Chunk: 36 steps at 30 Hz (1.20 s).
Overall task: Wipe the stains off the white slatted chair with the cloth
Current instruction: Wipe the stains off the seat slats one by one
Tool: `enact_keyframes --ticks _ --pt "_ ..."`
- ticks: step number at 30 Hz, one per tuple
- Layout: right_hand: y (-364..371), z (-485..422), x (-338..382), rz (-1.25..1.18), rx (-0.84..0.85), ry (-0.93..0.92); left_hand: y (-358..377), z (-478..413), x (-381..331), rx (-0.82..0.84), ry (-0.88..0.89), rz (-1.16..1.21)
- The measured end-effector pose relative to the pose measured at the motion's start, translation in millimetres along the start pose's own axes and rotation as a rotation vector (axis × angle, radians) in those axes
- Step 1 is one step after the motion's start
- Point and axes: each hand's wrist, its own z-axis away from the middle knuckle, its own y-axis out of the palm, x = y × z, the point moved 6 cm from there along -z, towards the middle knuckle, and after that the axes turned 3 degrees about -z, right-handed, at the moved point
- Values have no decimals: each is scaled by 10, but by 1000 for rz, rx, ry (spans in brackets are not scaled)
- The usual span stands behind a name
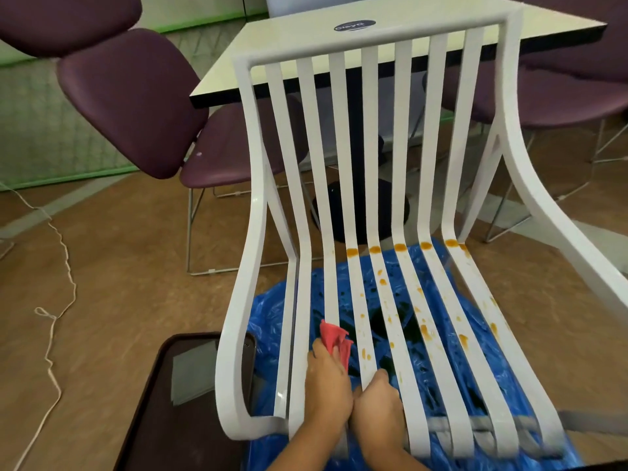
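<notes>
white slatted chair [371, 147] fills mid-frame. at 6 o'clock, left hand [327, 382] presses the bunched red cloth [334, 339] on a slat while right hand [378, 401] seemingly grips the neighbouring slat. next, wipe toward the orange stains [400, 247] at the cloth's 2 o'clock.

Only readable thing: a blue oval sticker [355, 26] mid-table [289, 49], looks like "Cleya", kinda blurry.

Purple chairs [136, 107] surround a pale table [306, 56] on brown floor [119, 266].
</notes>
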Motion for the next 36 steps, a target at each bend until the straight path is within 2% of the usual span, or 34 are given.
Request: enact_keyframes --ticks 4,10,14,19,26,32,36 --pt "-2 -14 3 12 2 -26 64 21 53 65 11 45" --pt "42 -51 -31 25 8 -17 102 -174 17 36 53 32" --pt "56 -60 -41 39 5 -4 159 -615 -164 22 78 -60" --pt "64 -68 -30 85 -18 22 173 -1286 -523 27 11 -33" --pt "77 -94 -19 81 -34 28 266 -2069 -827 9 5 -211" --pt "23 -138 -35 38 -8 20 283 -2432 -949 -4 -64 -112" --pt "26 -124 -50 30 0 30 298 -2475 -953 5 -46 -2"
